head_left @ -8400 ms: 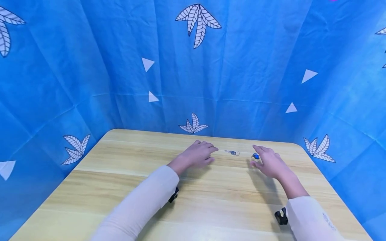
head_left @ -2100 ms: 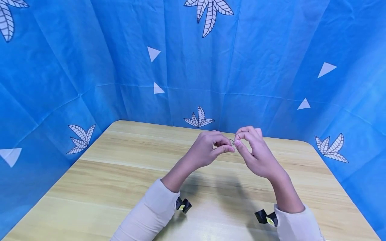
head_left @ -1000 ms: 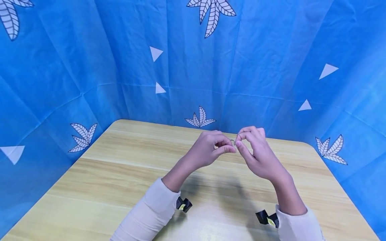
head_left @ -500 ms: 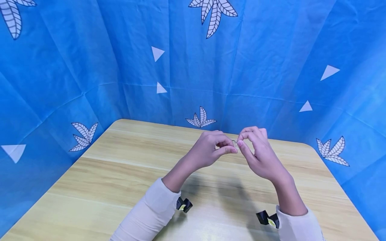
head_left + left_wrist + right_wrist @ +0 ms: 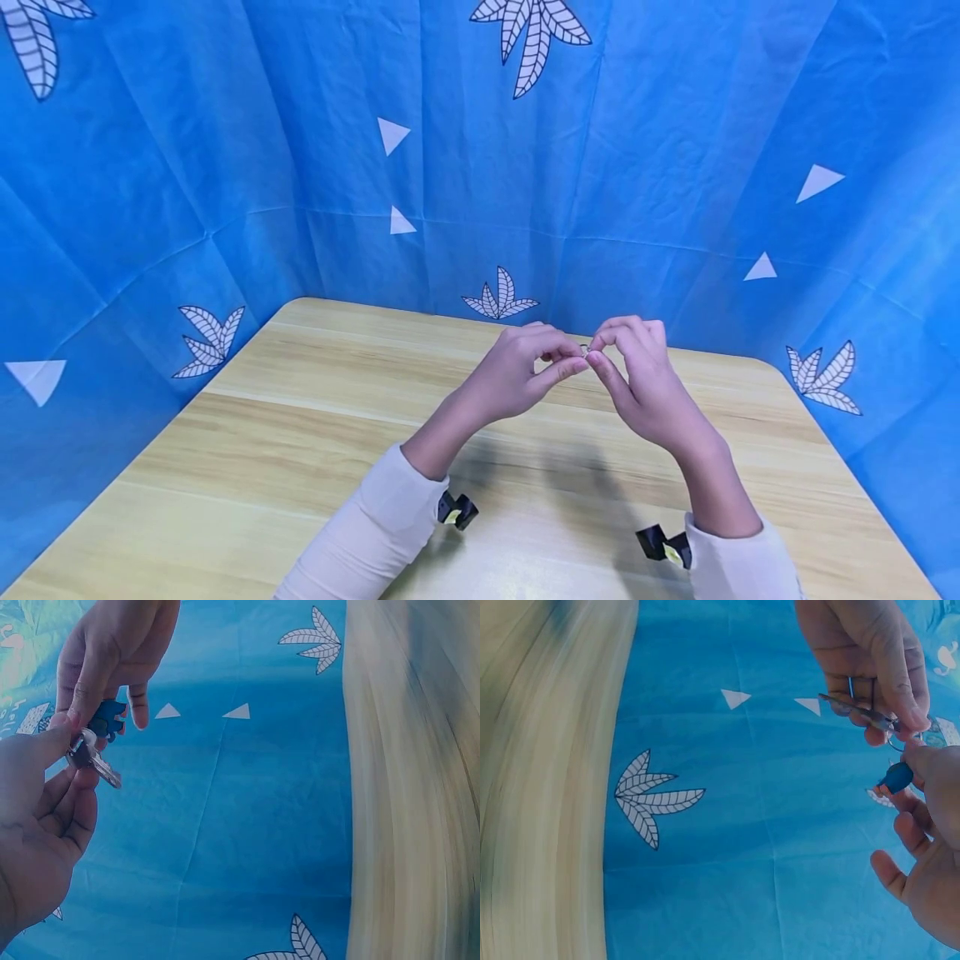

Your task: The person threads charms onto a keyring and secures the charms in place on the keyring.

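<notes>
Both hands are raised over the table, fingertips meeting in the head view. Between finger and thumb, my left hand (image 5: 517,375) pinches a metal key ring (image 5: 895,744). A silver key (image 5: 103,769) hangs off that ring, its blade pointing away from the fingers. My right hand (image 5: 643,387) pinches a small blue charm (image 5: 898,777) right beside the ring; its outline is jagged in the left wrist view. In the right wrist view the other right fingers are spread loosely. Where the charm meets the ring is hidden behind the thumbs.
A light wooden table (image 5: 337,467) lies below the hands, with their shadows on it. Blue cloth (image 5: 480,192) with white leaves and triangles hangs behind and at both sides. Black wrist mounts (image 5: 457,510) sit under both sleeves.
At first the key and charm lay on the table under two open hands; both were picked up and raised. In the last half second the left thumb has come up against the right fingertips.
</notes>
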